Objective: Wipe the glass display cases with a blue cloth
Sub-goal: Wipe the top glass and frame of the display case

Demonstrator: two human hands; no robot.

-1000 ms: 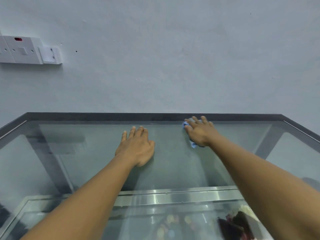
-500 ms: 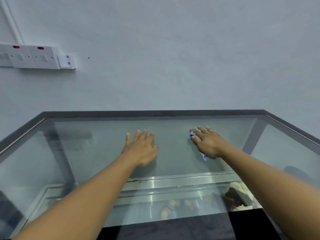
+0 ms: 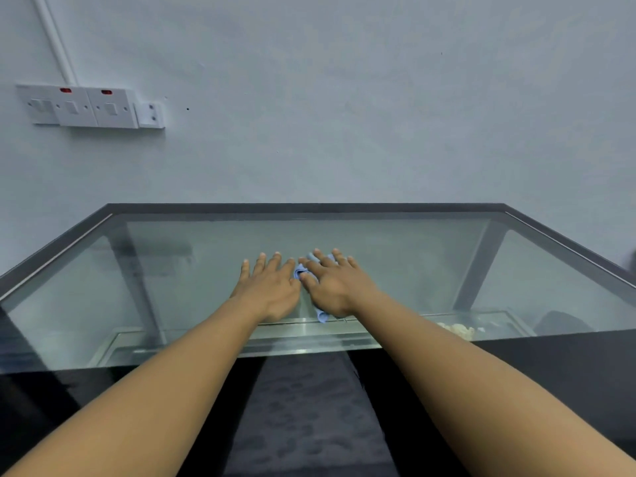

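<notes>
A glass display case with a dark frame stands against the wall. My left hand lies flat on its glass top, fingers straight. Right beside it my right hand presses a blue cloth flat against the glass with straight fingers. Most of the cloth is hidden under that hand; small folds show by the thumb and below the palm. The two hands nearly touch at the middle of the top.
White wall switches with red lights sit on the grey wall at upper left, a conduit running up from them. Inside the case, a metal shelf and pale items at right. A dark patterned surface lies below me.
My right hand has slid the cloth leftward and nearer across the glass until it is beside my left hand. The view has pulled back and tilted, showing more of the case's front.
</notes>
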